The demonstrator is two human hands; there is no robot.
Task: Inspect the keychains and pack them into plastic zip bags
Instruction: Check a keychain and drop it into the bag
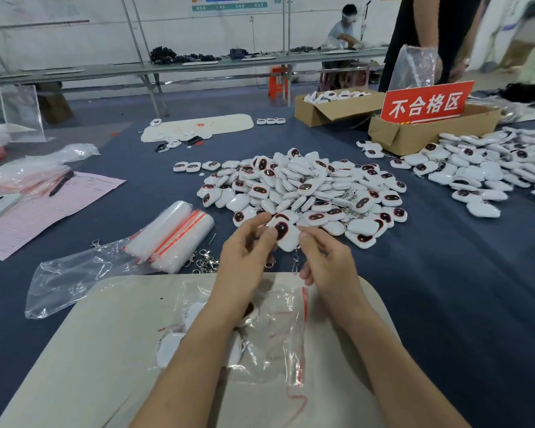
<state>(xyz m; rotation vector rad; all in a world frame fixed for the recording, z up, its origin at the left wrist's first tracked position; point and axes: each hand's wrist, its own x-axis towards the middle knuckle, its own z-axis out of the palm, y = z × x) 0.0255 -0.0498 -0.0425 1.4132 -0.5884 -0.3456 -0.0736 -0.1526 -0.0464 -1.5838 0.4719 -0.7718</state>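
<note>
While the left hand [247, 253] pinches a white keychain [286, 237] just before the keychain pile [303, 186], the right hand [325, 257] pinches its other edge.

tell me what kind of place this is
Probably a factory packing and inspection floor: heaps of identical white keychains on a cloth-covered table, stacks of zip bags, and a red sign standing in a cardboard box.
</note>
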